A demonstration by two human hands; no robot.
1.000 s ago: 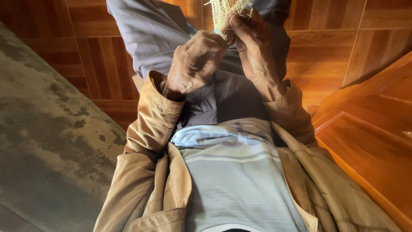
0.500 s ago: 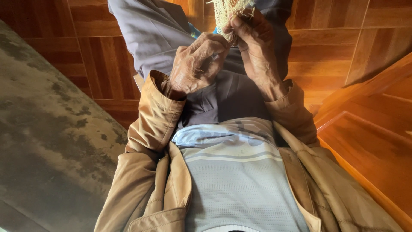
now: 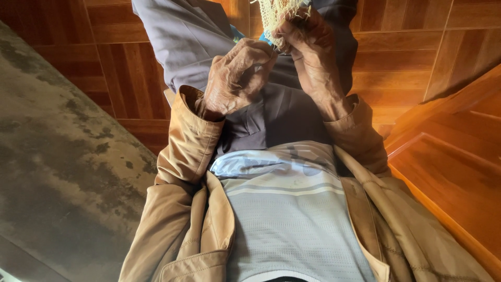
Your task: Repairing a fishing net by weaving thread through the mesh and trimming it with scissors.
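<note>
A piece of pale yellow netting [image 3: 279,14] hangs at the top edge of the head view, mostly cut off by the frame. My right hand [image 3: 308,47] pinches its lower edge between thumb and fingers. My left hand [image 3: 235,78] is curled just left of it, fingertips meeting the right hand at the net's edge; whether it holds a thread or tool is hidden. A bit of blue [image 3: 263,39] shows behind the fingers. Both hands are above my lap, over grey trousers [image 3: 193,42].
I wear a tan jacket [image 3: 182,209] over a light grey shirt [image 3: 287,209]. Reddish wooden floor tiles [image 3: 407,62] lie beyond my legs. A stained grey concrete surface [image 3: 57,172] is at left, a wooden step edge [image 3: 449,156] at right.
My left hand has shifted slightly up and to the right, closer to the net's edge. The right hand keeps its pinch on the netting.
</note>
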